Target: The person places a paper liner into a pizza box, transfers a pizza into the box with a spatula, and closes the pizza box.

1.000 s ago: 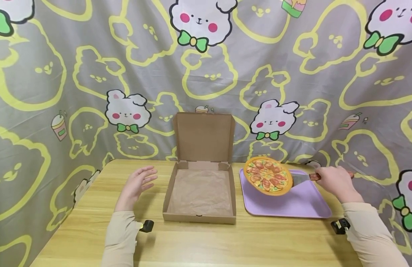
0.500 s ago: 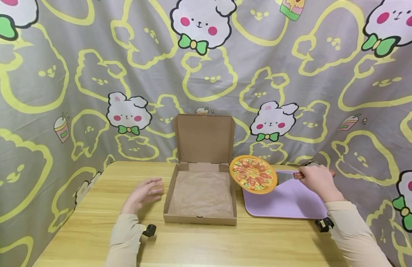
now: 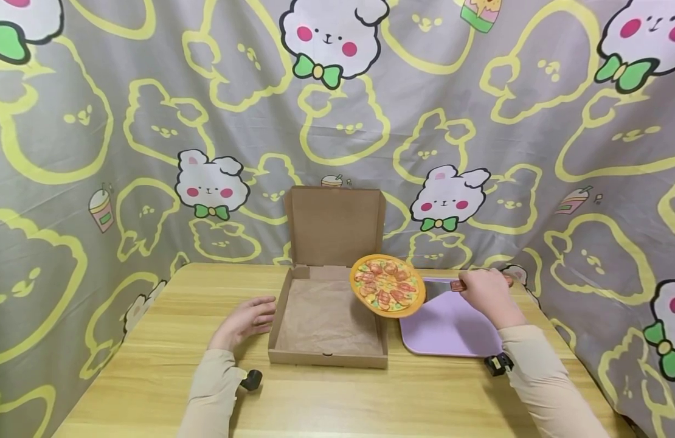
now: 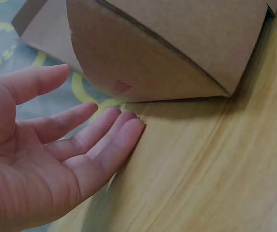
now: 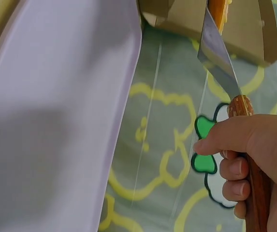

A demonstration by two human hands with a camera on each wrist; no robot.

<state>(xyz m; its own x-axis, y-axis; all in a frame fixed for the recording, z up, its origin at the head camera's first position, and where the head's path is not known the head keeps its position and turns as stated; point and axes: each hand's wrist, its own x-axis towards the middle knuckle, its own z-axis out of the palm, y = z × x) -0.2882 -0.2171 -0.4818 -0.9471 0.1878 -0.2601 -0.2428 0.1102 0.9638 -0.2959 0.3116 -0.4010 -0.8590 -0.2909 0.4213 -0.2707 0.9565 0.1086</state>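
Observation:
My right hand (image 3: 488,295) grips the brown wooden handle (image 5: 256,193) of a pizza server with a flat metal blade (image 5: 220,55). On the blade rides a round toy pizza (image 3: 388,286) with an orange crust, tilted toward me. It overlaps the right wall of the cardboard pizza box (image 3: 326,360) in the head view, raised above it. The box stands with its lid (image 3: 337,225) up and brown paper (image 3: 329,316) lining its base. My left hand (image 3: 250,322) is beside the box's left wall, palm toward it, fingers loosely extended and holding nothing.
A lilac tray (image 3: 452,331) lies on the wooden table (image 3: 326,401) to the right of the box, below my right hand. A patterned curtain (image 3: 337,109) hangs behind the table and along its sides.
My right hand has carried the pizza on the server leftward, from over the tray to the box's right wall. My left hand has moved right and slightly down, closer to the box.

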